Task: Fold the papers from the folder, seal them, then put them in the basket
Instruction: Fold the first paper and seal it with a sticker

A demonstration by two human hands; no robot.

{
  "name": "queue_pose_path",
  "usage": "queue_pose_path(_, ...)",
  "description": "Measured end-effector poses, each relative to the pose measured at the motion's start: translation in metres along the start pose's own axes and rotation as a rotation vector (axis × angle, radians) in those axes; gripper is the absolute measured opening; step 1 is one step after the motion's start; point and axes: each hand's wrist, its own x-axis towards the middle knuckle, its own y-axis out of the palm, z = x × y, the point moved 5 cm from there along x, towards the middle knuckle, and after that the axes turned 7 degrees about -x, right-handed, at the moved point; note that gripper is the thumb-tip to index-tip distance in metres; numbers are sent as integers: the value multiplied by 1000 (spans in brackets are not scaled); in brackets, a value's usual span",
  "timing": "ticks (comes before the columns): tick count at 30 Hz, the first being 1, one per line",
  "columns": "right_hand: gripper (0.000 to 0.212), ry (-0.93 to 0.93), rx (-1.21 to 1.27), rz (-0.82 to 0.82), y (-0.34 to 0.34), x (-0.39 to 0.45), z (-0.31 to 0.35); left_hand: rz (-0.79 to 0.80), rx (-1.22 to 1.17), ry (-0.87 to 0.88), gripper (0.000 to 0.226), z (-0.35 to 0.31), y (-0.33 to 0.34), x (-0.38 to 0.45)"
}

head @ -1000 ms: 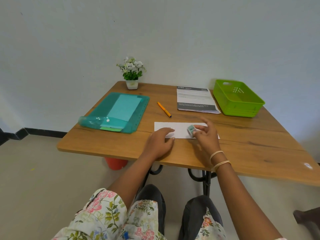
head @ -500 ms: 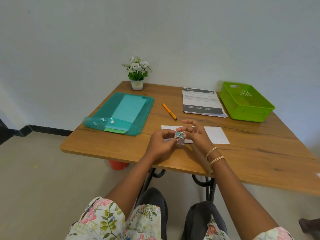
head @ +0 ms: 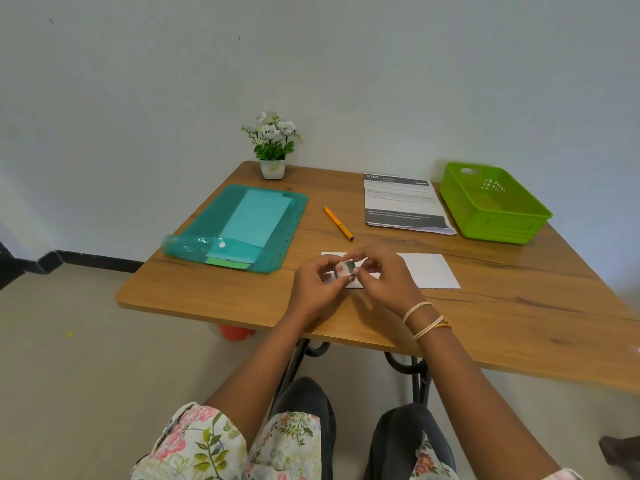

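Head view, down over table [head: 214, 299]

Bright even daylight, soft shadows, wide-angle edge bending, slight blur.

The person wears a short-sleeved white top printed with pink flowers and green leaves [head: 207, 445], its fabric showing at both shoulders. Dark grey trousers [head: 408, 441] cover both knees. Thin cream string bracelets with a small orange knot [head: 427, 318] circle the right wrist; both forearms are bare.
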Motion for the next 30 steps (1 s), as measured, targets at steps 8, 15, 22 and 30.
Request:
queue_pose_path(8,29,-118,-279,167,-10,12,-2,97,16,21,26,0,6,2)
queue_pose_path(15,12,-86,-240,142,-17,9,-8,97,78,19,30,3,7,3)
queue_pose_path(22,10,78,58,36,-20,1,-25,75,69,20,31,0,6,2)
queue_pose_path(30,10,218,272,-27,-13,-7,-37,71,82,35,32,2,6,3)
